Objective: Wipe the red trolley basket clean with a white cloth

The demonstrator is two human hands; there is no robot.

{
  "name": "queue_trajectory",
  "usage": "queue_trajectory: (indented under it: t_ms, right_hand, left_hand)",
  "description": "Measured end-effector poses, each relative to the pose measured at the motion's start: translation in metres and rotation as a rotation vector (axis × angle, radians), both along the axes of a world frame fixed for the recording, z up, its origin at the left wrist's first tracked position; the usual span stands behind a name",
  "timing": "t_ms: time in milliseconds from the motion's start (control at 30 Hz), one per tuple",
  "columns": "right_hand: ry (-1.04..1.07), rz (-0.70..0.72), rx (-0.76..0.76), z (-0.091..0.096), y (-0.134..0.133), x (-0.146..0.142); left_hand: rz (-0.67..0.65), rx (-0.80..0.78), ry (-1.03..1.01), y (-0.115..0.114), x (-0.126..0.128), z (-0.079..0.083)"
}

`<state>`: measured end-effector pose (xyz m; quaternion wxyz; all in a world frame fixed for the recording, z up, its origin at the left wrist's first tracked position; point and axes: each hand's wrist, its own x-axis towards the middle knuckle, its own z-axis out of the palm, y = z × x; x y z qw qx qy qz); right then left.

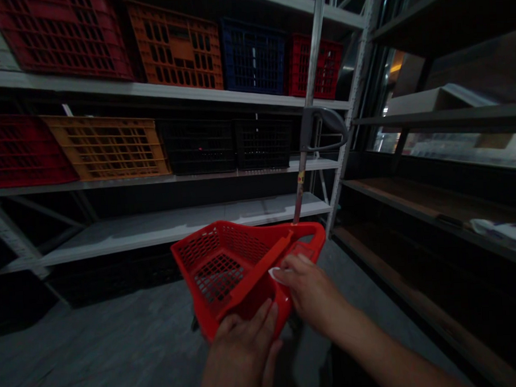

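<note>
In the head view a red plastic basket [253, 272] with latticed walls and a crossbar stands tilted on the grey floor. My left hand [245, 345] grips its near rim, fingers over the edge and thumb lower down. On the right side of the basket, my right hand [309, 291] pinches a small white wipe [275, 274] against the red surface beside the crossbar. A metal pole [302, 183] with a grey loop handle [330, 127] rises at the basket's far corner. Dark parts, possibly wheels, partly show underneath. Both palms are hidden.
White metal shelving [191, 222] behind the basket carries red, orange [177, 48], blue [254, 57], yellow [114, 148] and black [200, 147] crates. Dark shelves [394, 187] line the right side, with a white box [416, 102] on one. Grey floor [106, 348] extends to the left.
</note>
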<state>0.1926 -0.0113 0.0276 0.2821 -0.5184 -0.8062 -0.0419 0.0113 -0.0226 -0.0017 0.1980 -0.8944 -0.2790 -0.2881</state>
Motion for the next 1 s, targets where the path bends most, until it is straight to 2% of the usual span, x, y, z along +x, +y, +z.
queue_trajectory:
  t_ms: [100,233,333,400,567,633,700,800,900,1000]
  right_hand:
    - [0.021,0.012,0.018,0.000,-0.004,0.010]
    - [0.048,-0.207,0.044,-0.005,0.015,0.049]
    - [0.080,-0.333,0.063,-0.011,0.021,0.060]
    - [0.099,-0.317,0.080,-0.015,0.014,0.049]
    - [0.133,-0.088,0.088,-0.028,-0.023,-0.009]
    - [0.128,-0.023,0.139,-0.036,-0.030,-0.020]
    - [0.140,0.006,0.234,-0.045,-0.029,-0.017]
    - [0.199,-0.044,0.346,-0.055,-0.012,0.008]
    - [0.278,-0.178,0.366,-0.056,0.009,0.036]
    - [0.334,-0.245,0.359,-0.050,0.014,0.039]
  left_hand:
    - [-0.016,0.001,0.006,0.002,-0.005,0.001]
    - [-0.023,0.016,-0.003,0.006,-0.012,-0.002]
    - [-0.026,0.031,-0.009,0.010,-0.016,-0.005]
    - [-0.037,0.027,-0.013,0.012,-0.017,-0.006]
    - [-0.080,0.008,-0.019,0.016,-0.021,-0.004]
    - [-0.085,0.016,-0.033,0.017,-0.024,-0.004]
    - [-0.089,0.024,-0.065,0.018,-0.027,-0.005]
    - [-0.059,0.033,-0.114,0.021,-0.032,-0.007]
    - [-0.011,0.052,-0.143,0.023,-0.036,-0.010]
    - [0.004,0.096,-0.185,0.025,-0.038,-0.011]
